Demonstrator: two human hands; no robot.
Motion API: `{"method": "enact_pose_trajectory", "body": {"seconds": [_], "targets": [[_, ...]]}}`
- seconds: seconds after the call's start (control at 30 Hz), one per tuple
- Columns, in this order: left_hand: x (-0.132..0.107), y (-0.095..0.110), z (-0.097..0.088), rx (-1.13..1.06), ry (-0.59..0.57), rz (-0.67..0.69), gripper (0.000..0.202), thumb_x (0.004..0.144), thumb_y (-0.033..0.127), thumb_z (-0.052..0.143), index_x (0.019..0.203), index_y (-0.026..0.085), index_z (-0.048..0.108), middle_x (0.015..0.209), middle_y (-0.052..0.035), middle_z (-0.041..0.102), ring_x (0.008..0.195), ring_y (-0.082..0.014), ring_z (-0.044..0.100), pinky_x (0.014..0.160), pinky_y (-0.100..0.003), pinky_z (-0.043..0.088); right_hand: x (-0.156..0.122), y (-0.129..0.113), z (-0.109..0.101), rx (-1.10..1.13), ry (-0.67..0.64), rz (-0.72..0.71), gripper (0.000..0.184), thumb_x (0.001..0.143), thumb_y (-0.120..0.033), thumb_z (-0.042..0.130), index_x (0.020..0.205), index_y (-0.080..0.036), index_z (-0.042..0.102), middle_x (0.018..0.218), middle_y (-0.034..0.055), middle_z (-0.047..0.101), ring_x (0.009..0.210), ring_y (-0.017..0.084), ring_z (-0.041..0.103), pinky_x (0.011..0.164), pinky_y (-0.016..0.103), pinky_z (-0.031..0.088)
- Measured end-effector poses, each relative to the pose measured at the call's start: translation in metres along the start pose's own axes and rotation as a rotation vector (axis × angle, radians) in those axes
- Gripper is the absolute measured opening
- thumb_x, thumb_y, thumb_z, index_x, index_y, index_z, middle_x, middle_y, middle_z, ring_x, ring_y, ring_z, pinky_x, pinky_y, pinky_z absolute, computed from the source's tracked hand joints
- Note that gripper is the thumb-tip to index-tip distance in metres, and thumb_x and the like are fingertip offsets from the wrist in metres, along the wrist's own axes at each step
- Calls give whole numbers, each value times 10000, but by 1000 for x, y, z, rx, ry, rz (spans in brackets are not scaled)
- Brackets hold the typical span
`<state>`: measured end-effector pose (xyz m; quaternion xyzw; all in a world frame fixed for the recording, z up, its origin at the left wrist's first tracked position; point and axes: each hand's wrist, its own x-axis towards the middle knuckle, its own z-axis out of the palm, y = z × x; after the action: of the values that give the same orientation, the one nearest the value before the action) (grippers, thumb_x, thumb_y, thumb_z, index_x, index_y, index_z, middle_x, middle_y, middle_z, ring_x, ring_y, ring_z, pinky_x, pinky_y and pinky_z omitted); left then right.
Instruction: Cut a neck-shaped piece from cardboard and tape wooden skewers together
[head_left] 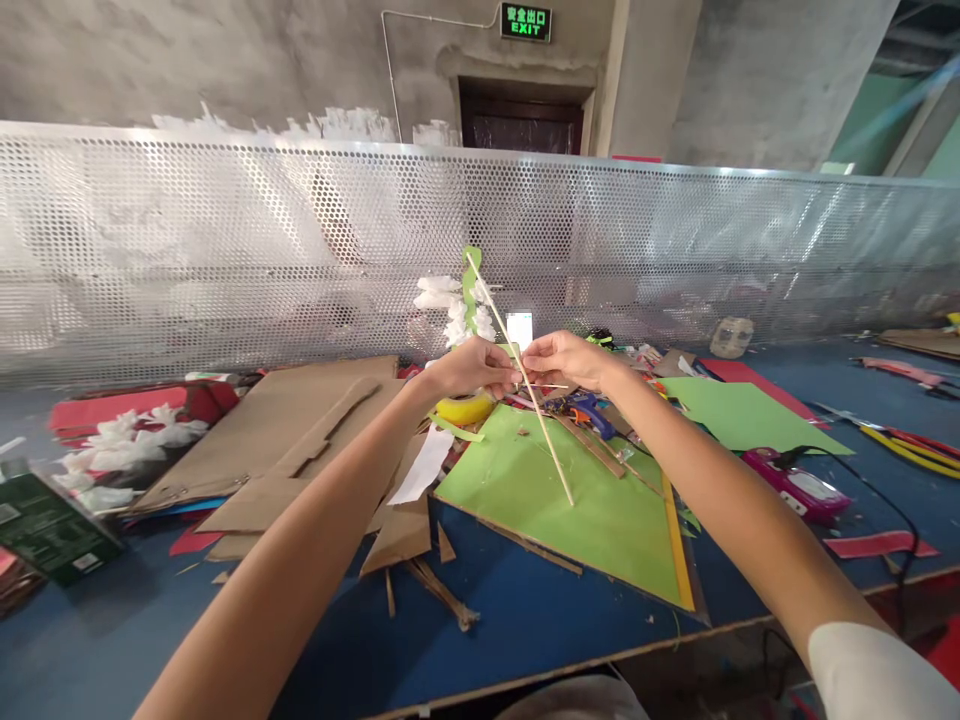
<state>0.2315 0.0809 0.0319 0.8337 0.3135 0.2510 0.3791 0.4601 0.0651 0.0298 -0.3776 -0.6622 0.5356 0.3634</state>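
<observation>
A long, thin wooden stick [553,452] slants in front of me, its upper end to the left and its lower end over the green sheet. Around its middle, my left hand [474,368] and my right hand [568,360] meet with fingers pinched together. Between the fingertips a bit of green shows, but its shape is mostly hidden. Just beyond the hands rises a wavy green paper strip [470,285] with white crumpled paper blossoms [437,293] beside it. Whether the stick touches this strip I cannot tell.
Below the hands lies a green sheet [525,490]. Cardboard pieces [300,425] cover the left; a yellow tape roll [463,410] and blue glue gun [594,412] sit mid-table. A magenta device [799,490] with a cable and pliers [900,440] lie right. A perforated metal screen [300,240] stands behind.
</observation>
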Motion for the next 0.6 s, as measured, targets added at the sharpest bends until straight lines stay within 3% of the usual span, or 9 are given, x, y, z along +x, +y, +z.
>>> {"method": "enact_pose_trajectory", "body": {"seconds": [0.2, 0.6], "targets": [[5, -14, -1, 14, -2, 0, 241, 805, 377, 830, 825, 145, 768, 776, -65, 762, 577, -104, 663, 566, -233, 508, -4, -5, 2, -30, -28, 31, 228, 810, -166, 872, 996, -130, 745, 930, 79, 778, 785, 142, 740, 708, 233, 653], [4, -10, 1, -10, 3, 24, 269, 805, 408, 831, 798, 152, 749, 788, -67, 765, 599, -106, 668, 599, -240, 522, 1, -4, 7, -54, 80, 3, 140, 795, -47, 829, 894, -122, 764, 829, 53, 778, 690, 115, 712, 734, 242, 648]]}}
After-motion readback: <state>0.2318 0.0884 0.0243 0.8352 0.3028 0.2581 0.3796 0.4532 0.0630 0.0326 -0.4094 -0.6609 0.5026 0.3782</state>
